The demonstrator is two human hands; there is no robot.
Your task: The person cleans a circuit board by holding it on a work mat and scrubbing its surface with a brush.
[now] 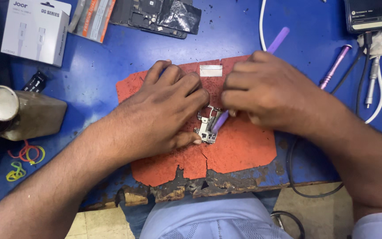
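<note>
A small phone circuit board lies on a worn orange-red mat in the middle of the blue bench. My left hand presses down on the board's left side, thumb at its lower edge. My right hand grips a purple plastic pry tool; its lower tip touches the board, and its upper end sticks out past my knuckles. A small white strip lies on the mat's far edge.
A white cable box and a dismantled phone frame lie at the back. A metal can stands left, near coloured rubber bands. A phone, cables, and a pink screwdriver lie right. The bench's front edge is charred.
</note>
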